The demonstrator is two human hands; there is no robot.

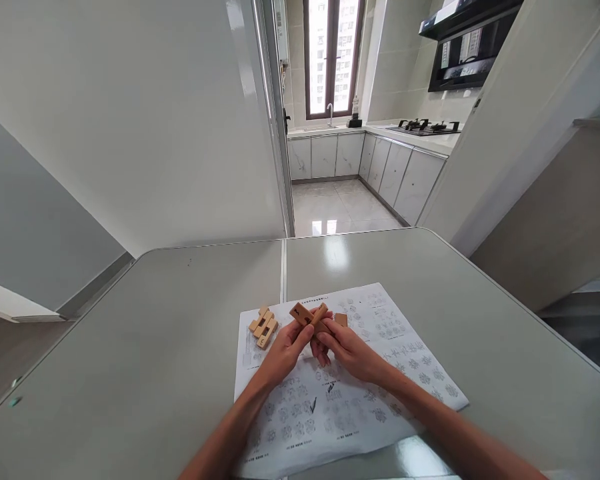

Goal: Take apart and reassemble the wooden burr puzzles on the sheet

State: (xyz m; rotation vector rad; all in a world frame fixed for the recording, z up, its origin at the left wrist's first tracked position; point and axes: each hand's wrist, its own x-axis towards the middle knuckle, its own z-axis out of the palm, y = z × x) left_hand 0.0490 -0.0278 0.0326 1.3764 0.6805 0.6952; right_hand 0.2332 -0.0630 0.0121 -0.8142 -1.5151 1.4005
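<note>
Above the middle of a printed paper sheet (300, 427), my two hands meet around crossed wooden puzzle pieces (303, 313). My left hand (289, 341) grips them from the left, its thumb pressed near the crossing. From the other side my right hand (343, 343) is closed on the same pieces, fingers curled beneath. One piece bears a dark mark and lies across another tilted one. Fingers hide much of how they fit. Just left of my left hand, several notched wooden pieces (264, 328) lie on the sheet. Another wooden block (341, 320) shows behind my right hand.
The sheet, covered in small diagrams, lies on a grey-green table (180, 333) with a pale seam. Beyond the far edge, a doorway opens onto a kitchen with white cabinets (325, 155) and a gas hob (425, 127). A white wall panel (180, 120) stands behind the left side.
</note>
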